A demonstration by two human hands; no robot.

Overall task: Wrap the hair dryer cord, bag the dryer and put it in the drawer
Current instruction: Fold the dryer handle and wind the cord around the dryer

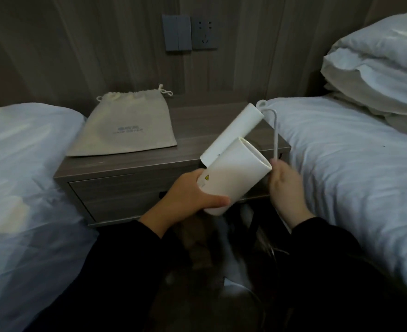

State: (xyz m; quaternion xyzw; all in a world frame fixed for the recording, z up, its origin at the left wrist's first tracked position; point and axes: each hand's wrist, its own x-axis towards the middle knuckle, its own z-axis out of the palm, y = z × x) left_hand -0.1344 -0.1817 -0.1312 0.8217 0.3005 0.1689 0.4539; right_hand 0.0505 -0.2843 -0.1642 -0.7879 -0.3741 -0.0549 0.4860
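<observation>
Here left hand [192, 195] fingers clasp hair dryer [233, 173] barrel; right hand [285, 185] fingers pinch cord [274, 137] taut.

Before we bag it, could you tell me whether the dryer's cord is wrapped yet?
Not yet: the cord hangs loose from the handle end to the right hand.

nightstand [149, 161] | top: drawstring bag [125, 125] lying flat, left side

I read no full text. Hair dryer [233, 185] barrel carries 1 yellow warning triangle w/ a dark mark inside; small print beside it is illegible. Drawstring bag [125, 125] shows a blue-grey logo, 2 lines, too blurred to read.
</observation>
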